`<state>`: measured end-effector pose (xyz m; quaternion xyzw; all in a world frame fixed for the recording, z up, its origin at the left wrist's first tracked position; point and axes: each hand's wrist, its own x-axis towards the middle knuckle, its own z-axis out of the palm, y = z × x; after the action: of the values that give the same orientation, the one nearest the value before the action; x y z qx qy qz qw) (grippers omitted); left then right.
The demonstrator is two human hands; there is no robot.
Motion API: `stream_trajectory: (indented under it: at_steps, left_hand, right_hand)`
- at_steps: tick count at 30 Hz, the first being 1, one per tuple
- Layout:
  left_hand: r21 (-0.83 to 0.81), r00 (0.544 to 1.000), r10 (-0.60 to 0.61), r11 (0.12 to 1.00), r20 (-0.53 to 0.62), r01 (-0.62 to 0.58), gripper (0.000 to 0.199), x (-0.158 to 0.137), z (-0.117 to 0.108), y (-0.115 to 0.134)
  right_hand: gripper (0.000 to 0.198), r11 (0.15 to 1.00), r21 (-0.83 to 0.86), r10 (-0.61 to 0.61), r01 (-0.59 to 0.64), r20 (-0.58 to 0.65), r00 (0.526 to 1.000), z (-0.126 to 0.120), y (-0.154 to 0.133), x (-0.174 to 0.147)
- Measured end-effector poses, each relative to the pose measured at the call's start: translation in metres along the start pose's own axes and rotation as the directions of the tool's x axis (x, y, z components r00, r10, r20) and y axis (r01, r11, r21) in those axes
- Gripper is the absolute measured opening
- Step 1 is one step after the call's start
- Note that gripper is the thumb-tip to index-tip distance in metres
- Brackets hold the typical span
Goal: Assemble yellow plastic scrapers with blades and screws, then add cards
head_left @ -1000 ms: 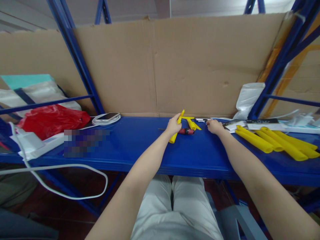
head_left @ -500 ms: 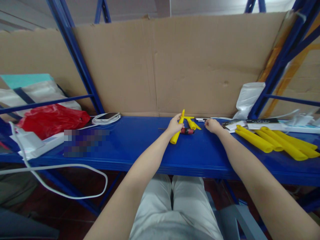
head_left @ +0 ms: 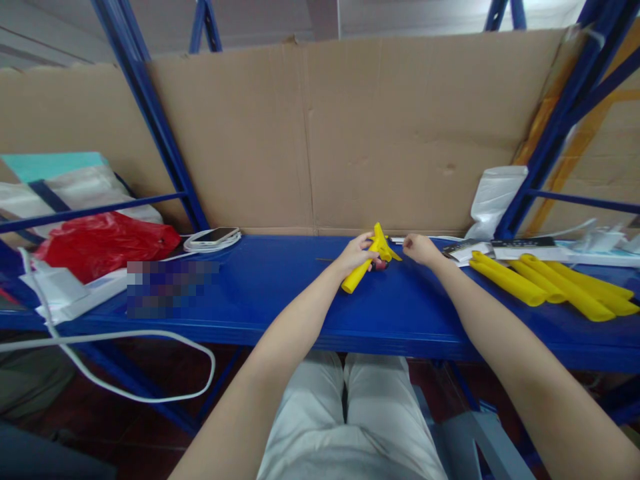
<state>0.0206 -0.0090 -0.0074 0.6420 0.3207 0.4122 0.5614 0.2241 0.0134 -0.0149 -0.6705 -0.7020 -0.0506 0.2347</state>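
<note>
My left hand is wrapped round a yellow plastic tube, tilted with its open round end toward me. Just beyond its upper end is another yellow piece with a pointed fin; whether the two touch I cannot tell. Partly covered by them lies a screwdriver with a dark red handle, its thin shaft showing left of my hand. My right hand is a little to the right, its fingers pinched together. Anything in that pinch is too small or hidden to make out.
Several yellow tubes lie at the right of the blue shelf. Behind them are black-and-white packets and a white pouch. At the left are a phone on a coiled cable, a red bag and a power strip.
The yellow tube in my left hand has tilted to the right, toward the other yellow piece, and now covers more of the screwdriver. My right hand has shifted slightly left.
</note>
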Motion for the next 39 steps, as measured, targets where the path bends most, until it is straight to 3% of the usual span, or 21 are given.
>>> stream_trajectory:
  at_steps: [2, 5, 8, 11, 25, 33, 39]
  left_hand:
    - [-0.018, 1.000, -0.017, 1.000, 0.022, 0.018, 0.072, 0.001, 0.000, 0.000]
    - [-0.034, 0.999, -0.025, 0.999, 0.038, 0.026, 0.072, 0.001, -0.001, -0.001]
    - [-0.043, 0.999, -0.018, 0.999, 0.048, 0.020, 0.072, 0.002, -0.002, -0.003]
    - [-0.046, 0.998, -0.010, 0.999, 0.061, 0.012, 0.073, 0.002, -0.002, -0.004]
    - [-0.122, 0.990, -0.017, 0.992, 0.140, 0.034, 0.072, 0.003, -0.007, -0.001]
    - [-0.178, 0.985, -0.014, 0.983, 0.170, 0.045, 0.068, 0.006, -0.010, -0.003]
    - [-0.176, 0.984, -0.019, 0.983, 0.178, 0.051, 0.070, 0.005, -0.011, -0.002]
  right_hand:
    - [0.009, 0.975, 0.218, -0.025, 0.052, -0.125, 0.992, -0.002, -0.006, 0.001]
    - [0.006, 0.836, 0.515, -0.062, 0.190, -0.256, 0.965, -0.006, -0.019, 0.001]
    - [0.015, 0.688, 0.672, -0.125, 0.274, -0.262, 0.957, -0.007, -0.031, 0.000]
    - [0.019, 0.632, 0.718, -0.170, 0.291, -0.238, 0.956, -0.007, -0.037, -0.002]
    - [0.019, 0.619, 0.739, -0.128, 0.266, -0.239, 0.962, -0.011, -0.042, -0.003]
    - [0.014, 0.695, 0.646, -0.134, 0.316, -0.315, 0.940, -0.013, -0.048, -0.006]
    - [0.014, 0.690, 0.652, -0.148, 0.314, -0.298, 0.943, -0.012, -0.047, -0.006]
